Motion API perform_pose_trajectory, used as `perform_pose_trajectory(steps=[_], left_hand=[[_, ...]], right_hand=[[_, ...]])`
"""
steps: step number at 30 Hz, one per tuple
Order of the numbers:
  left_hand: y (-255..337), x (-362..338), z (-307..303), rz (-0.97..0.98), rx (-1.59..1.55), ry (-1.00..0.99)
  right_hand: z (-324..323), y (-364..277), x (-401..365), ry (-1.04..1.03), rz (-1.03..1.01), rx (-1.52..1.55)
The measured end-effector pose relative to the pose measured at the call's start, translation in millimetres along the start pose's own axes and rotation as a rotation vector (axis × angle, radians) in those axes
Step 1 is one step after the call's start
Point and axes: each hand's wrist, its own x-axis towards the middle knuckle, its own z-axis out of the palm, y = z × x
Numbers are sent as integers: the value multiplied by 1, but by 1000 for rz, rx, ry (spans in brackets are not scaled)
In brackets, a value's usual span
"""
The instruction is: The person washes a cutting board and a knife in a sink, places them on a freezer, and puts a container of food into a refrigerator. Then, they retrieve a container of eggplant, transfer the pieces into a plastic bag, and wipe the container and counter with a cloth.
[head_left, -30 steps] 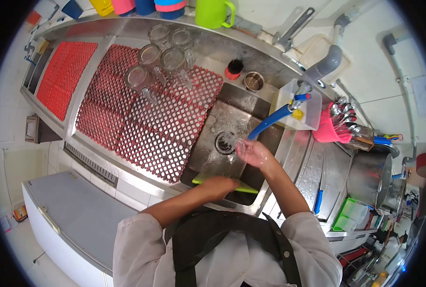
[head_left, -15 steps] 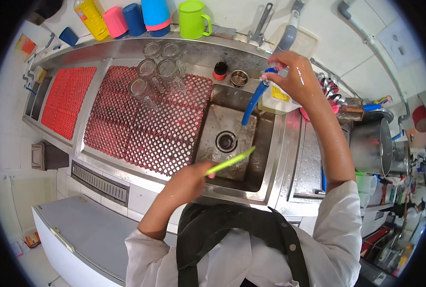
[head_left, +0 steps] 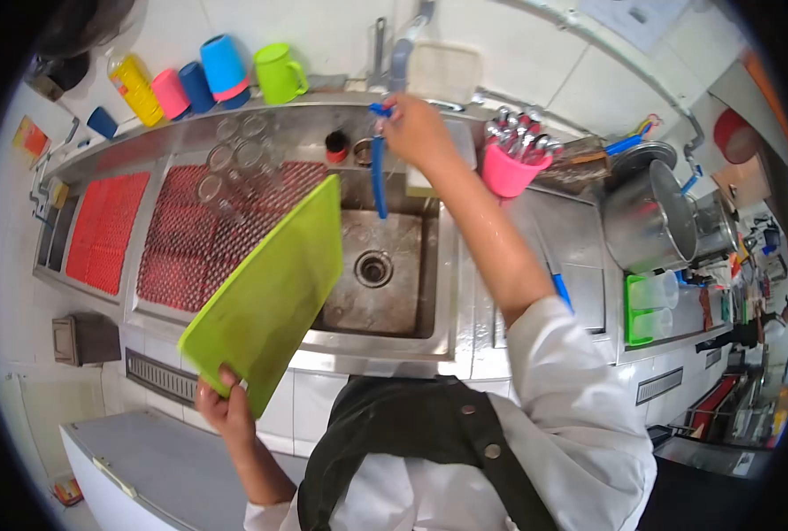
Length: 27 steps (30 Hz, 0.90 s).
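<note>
A flat green board (head_left: 274, 296) is tilted up in front of the sink's left side, and my left hand (head_left: 227, 403) grips its lower end. At the blue-handled tap (head_left: 380, 110) behind the sink, my right hand (head_left: 409, 128) has its fingers closed round the handle. A blue hose (head_left: 379, 177) hangs from the tap over the metal sink (head_left: 394, 265), whose drain shows. Part of the perforated red mat (head_left: 181, 248) is hidden by the board.
Glass mugs (head_left: 250, 152) stand on the mat. Coloured cups and a yellow bottle (head_left: 135, 88) line the back ledge. Right of the sink are a pink cutlery container (head_left: 509, 175), a blue-handled knife (head_left: 560, 290) and a large pot (head_left: 646, 221).
The green board has turned from edge-on to showing its broad face, and my left hand has moved left and down with it. In the view, the sink and my right hand have shifted left.
</note>
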Motion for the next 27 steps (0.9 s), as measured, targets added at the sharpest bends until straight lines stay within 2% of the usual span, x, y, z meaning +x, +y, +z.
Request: perform_pose_trajectory(steps=[1, 3, 4, 5, 6, 7, 8, 9, 10, 12, 13, 14, 15, 16, 20, 21, 24, 27], left_hand=[[5, -13, 0, -36, -73, 66], [12, -38, -1, -63, -190, 188], [18, -52, -5, -80, -234, 259], [25, -62, -7, -81, -245, 283], [34, -71, -7, -75, -251, 321], [45, -80, -11, -61, -247, 379], [41, -94, -19, -64, -240, 515], [43, -103, -29, -43, -206, 546], [39, -118, -44, -103, -258, 624], [52, -135, -54, -141, -297, 760], [59, -143, -59, -189, -362, 801], [56, -152, -69, -176, -436, 808], [61, -162, -74, -183, -516, 859], [62, -176, -83, -200, -586, 883], [54, -237, -126, -108, -813, 1088], [54, -258, -138, -104, -854, 1134], [48, -333, -169, 62, -910, 1229], [35, -430, -189, 92, -901, 1398]], right_hand=[[-10, 5, -30, -83, 18, 327], [-11, 44, -89, -391, 447, 1232], [-6, 78, -123, -462, 538, 1063], [-7, 115, -162, -362, 154, 320], [1, 186, -211, -91, -32, -172], [-7, 247, -247, 50, 27, -459], [-46, 264, -273, -27, 359, -356], [-41, 392, -330, -11, 245, -675], [-66, 398, -342, -308, 497, -886], [-101, 396, -354, -281, 618, -813], [-104, 419, -363, -176, 451, -828], [-93, 486, -376, 30, 204, -743], [-99, 457, -358, -219, 451, -702], [-86, 434, -346, -201, 404, -692], [21, 293, -300, -145, -69, -422], [44, 255, -295, -179, -165, -346], [100, 143, -298, -310, -398, -138], [145, 34, -321, -487, -607, 58]])
